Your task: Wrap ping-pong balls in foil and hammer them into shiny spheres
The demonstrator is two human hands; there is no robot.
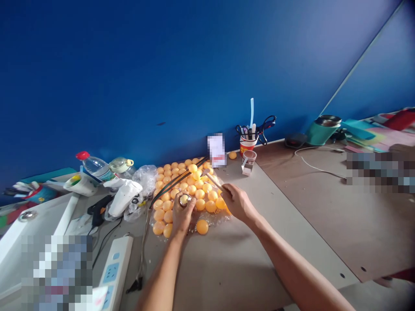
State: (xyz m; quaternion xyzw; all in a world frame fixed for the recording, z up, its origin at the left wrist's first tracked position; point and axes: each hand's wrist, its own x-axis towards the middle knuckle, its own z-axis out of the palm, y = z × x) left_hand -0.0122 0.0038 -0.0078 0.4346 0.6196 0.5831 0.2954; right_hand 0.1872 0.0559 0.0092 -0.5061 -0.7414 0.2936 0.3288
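Observation:
My left hand point(182, 218) is closed around a small round object with a shiny metal rim point(185, 200) and a pale centre; its lower part is hidden by my fingers. In my closed right hand point(239, 202) is a thin stick with a wider greyish tip point(212, 179), which points left over the balls. Below both hands lies a clear plastic bag packed with orange table tennis balls point(210, 206). One loose orange ball point(202, 226) rests just right of my left wrist. Two dark straps point(171, 185) cross the bag diagonally.
Behind the bag stand a cup of tools point(247, 144), a small clear cup point(249, 156) and another orange ball point(232, 155). On the left are a bottle point(95, 166), a glue gun point(98, 210) and a power strip point(116, 270). A green container point(323, 130) stands right.

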